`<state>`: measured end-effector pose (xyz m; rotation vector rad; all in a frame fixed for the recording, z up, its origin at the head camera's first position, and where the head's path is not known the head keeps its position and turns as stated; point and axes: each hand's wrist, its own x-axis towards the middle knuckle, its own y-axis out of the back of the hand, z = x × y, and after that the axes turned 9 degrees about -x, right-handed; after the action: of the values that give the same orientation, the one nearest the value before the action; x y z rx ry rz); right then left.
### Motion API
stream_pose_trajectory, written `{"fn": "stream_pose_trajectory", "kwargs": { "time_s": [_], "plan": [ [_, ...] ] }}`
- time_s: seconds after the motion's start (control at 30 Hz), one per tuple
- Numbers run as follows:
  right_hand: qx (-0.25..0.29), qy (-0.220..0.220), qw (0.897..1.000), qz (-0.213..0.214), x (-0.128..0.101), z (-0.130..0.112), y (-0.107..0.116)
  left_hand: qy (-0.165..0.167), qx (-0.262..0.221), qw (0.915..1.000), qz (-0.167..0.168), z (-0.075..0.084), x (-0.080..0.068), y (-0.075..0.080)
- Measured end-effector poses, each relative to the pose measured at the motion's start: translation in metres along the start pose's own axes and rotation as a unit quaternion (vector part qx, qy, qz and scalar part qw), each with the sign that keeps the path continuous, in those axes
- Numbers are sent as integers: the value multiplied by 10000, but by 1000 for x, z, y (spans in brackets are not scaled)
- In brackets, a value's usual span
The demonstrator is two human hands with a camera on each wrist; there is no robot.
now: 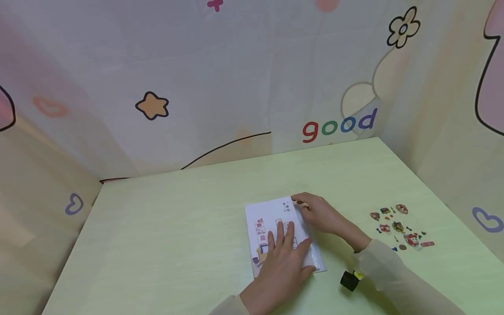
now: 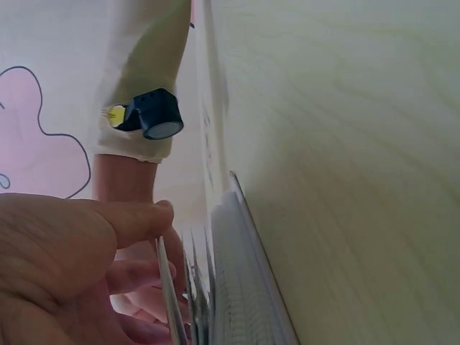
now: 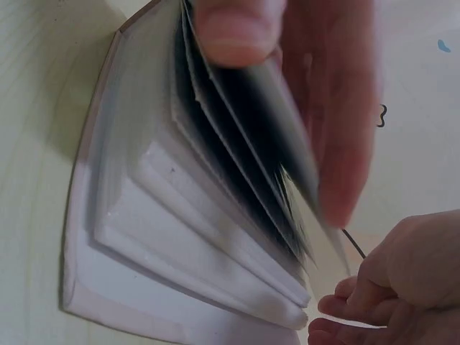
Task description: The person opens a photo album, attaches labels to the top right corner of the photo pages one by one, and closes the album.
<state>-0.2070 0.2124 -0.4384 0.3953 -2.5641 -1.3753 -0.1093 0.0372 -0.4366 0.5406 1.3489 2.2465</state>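
Note:
A white book (image 1: 267,214), printed with small drawings and characters, lies on the table with its page edges toward the right. Across its cover my left hand (image 1: 281,267) rests with straight, spread fingers. The left thumb touches the cover's edge in the left wrist view. At the book's far right corner, my right hand (image 1: 320,214) holds the cover edge, with fingers outside and thumb at the pages. Several pages (image 3: 230,144) fan apart below the cover in the right wrist view; a thicker block of pages (image 3: 187,244) stays together beneath them.
Several small colourful stickers or cut-outs (image 1: 397,226) lie spread on the pale table (image 1: 157,236), right of the book. A black cube-shaped camera (image 1: 349,281) sits by the right sleeve. A printed cloth backdrop (image 1: 220,87) stands behind the table and along its sides.

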Motion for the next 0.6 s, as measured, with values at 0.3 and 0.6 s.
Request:
{"fn": "stream_pose_trajectory", "kwargs": {
  "time_s": [0.3,0.6],
  "plan": [
    [-276,830,9961,120,1,1,-7,-84,-536,9984,152,-1,-13,11],
    [-342,758,9965,-68,-2,-3,-7,-411,-962,9926,618,-5,-26,23]
  ]
}}
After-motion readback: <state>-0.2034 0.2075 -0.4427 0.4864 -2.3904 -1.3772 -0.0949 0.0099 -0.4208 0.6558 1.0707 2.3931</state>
